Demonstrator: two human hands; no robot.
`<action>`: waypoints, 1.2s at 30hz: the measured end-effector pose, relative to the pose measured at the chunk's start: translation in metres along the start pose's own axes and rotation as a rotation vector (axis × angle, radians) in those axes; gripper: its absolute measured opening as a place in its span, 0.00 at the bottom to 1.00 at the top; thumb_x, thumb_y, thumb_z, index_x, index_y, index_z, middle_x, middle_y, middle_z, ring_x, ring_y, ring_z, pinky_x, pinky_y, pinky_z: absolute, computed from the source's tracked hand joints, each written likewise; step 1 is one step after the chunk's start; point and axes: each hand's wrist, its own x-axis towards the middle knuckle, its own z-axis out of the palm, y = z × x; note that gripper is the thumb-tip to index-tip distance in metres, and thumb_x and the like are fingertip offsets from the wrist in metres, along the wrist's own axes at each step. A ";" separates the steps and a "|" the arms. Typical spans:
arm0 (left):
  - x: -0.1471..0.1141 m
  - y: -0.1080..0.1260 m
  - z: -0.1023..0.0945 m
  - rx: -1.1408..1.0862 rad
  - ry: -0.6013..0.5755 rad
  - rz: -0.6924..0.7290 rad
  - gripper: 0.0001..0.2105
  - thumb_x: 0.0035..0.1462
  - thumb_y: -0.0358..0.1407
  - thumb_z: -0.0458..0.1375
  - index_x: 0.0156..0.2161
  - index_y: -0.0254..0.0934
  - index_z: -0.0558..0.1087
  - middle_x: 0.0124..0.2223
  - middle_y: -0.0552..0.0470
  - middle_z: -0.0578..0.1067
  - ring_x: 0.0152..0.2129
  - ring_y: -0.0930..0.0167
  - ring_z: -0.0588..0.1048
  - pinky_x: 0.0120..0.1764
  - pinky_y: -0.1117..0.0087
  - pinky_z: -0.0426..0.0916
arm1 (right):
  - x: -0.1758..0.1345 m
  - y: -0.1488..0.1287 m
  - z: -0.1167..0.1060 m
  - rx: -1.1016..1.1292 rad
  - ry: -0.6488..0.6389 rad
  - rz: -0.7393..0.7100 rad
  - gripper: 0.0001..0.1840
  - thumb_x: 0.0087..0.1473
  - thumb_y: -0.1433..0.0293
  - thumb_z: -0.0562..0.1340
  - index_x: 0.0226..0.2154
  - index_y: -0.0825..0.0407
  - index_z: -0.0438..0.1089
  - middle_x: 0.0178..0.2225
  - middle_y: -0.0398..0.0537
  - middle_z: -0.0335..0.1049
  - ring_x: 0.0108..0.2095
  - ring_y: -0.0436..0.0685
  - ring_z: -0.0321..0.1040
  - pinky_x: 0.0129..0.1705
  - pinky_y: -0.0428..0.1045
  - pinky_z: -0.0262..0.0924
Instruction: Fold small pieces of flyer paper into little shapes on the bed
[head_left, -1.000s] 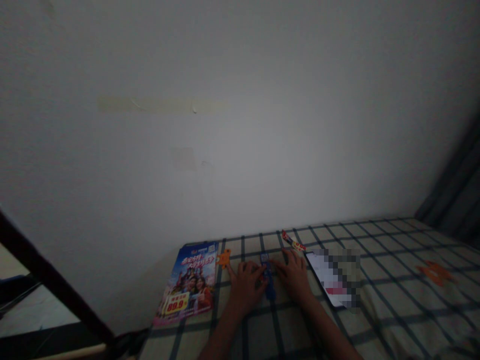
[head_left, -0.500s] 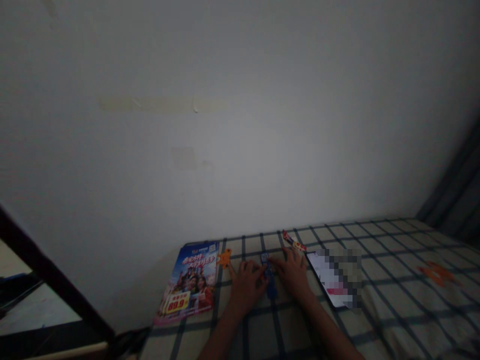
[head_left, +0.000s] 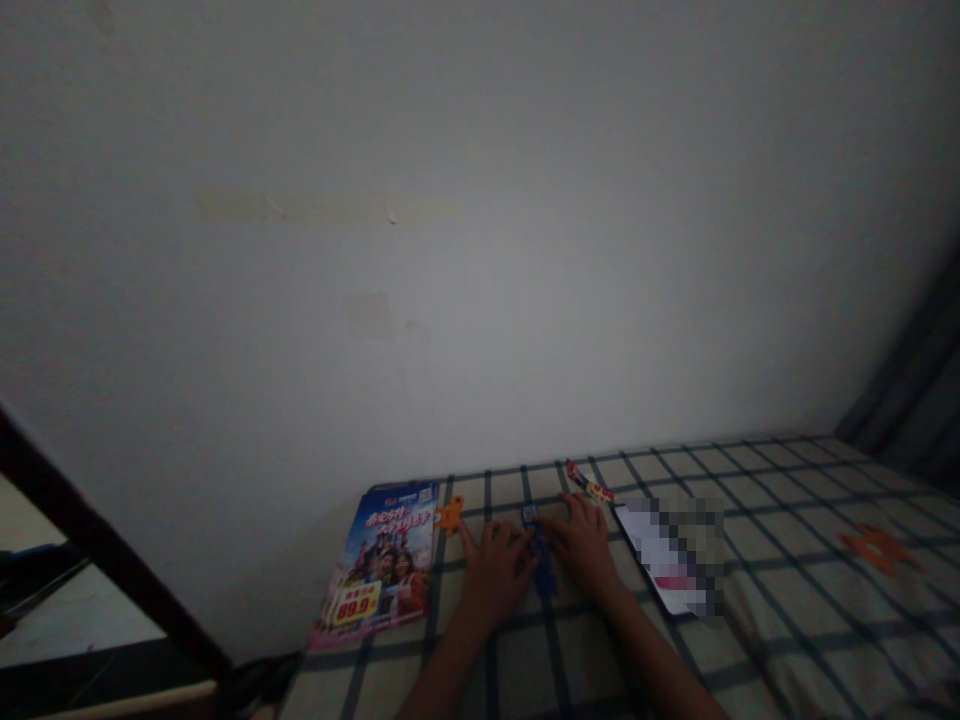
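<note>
A narrow blue strip, apparently printed paper (head_left: 543, 568), lies upright in view on the checked cloth between my hands. A small pale square pattern shows at its far end. My left hand (head_left: 495, 565) has its thumb and fingertips closed on the strip's left edge. From the other side, the fingertips of my right hand (head_left: 581, 540) press and grip its right edge, with the hand's other fingers bent over the cloth. Parts of the strip are hidden under the fingertips. An orange paper cutout (head_left: 450, 515) lies just beyond my left hand, beside the flyers.
A stack of printed flyers (head_left: 382, 570) lies at left. Right of my hands are a phone (head_left: 652, 555), partly pixelated, and a red-and-yellow scrap (head_left: 589, 483). Another orange cutout (head_left: 877, 548) lies far right. The wall (head_left: 480, 350) rises behind the checked cloth (head_left: 600, 670).
My right hand has shifted very slightly, its fingers moving a little to the left. The strip's near end has tilted a touch to the right. Otherwise the scene is the same.
</note>
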 end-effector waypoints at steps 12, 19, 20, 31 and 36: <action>0.000 -0.001 0.000 0.034 -0.001 0.000 0.19 0.66 0.51 0.51 0.61 0.60 0.68 0.55 0.51 0.74 0.54 0.56 0.66 0.60 0.25 0.34 | 0.007 -0.007 -0.002 -0.058 0.006 0.097 0.19 0.65 0.60 0.56 0.56 0.24 0.67 0.65 0.47 0.57 0.68 0.69 0.46 0.64 0.67 0.45; 0.000 0.001 -0.002 0.029 -0.027 -0.019 0.19 0.66 0.50 0.51 0.61 0.60 0.68 0.55 0.51 0.73 0.54 0.56 0.65 0.60 0.26 0.33 | 0.004 -0.010 -0.001 -0.073 0.057 0.086 0.19 0.65 0.61 0.55 0.56 0.26 0.67 0.65 0.48 0.57 0.67 0.68 0.47 0.64 0.67 0.45; 0.000 0.000 -0.001 0.020 -0.019 -0.019 0.19 0.66 0.50 0.52 0.61 0.59 0.68 0.54 0.51 0.73 0.54 0.56 0.65 0.60 0.27 0.32 | 0.005 -0.009 -0.001 -0.071 0.054 0.085 0.20 0.65 0.61 0.55 0.57 0.26 0.66 0.65 0.49 0.56 0.67 0.68 0.48 0.64 0.67 0.45; -0.001 -0.003 0.005 -0.016 0.023 -0.009 0.19 0.66 0.51 0.52 0.60 0.57 0.69 0.54 0.51 0.74 0.54 0.57 0.65 0.60 0.26 0.27 | 0.006 -0.004 0.003 -0.064 -0.022 0.062 0.21 0.65 0.61 0.55 0.58 0.23 0.64 0.68 0.46 0.52 0.69 0.68 0.42 0.65 0.70 0.39; -0.001 -0.003 0.004 -0.009 0.011 -0.005 0.19 0.67 0.51 0.50 0.60 0.58 0.69 0.55 0.52 0.74 0.54 0.57 0.66 0.59 0.25 0.30 | 0.008 -0.011 -0.001 -0.072 -0.047 0.109 0.22 0.65 0.58 0.55 0.60 0.26 0.62 0.68 0.48 0.53 0.69 0.69 0.43 0.65 0.72 0.37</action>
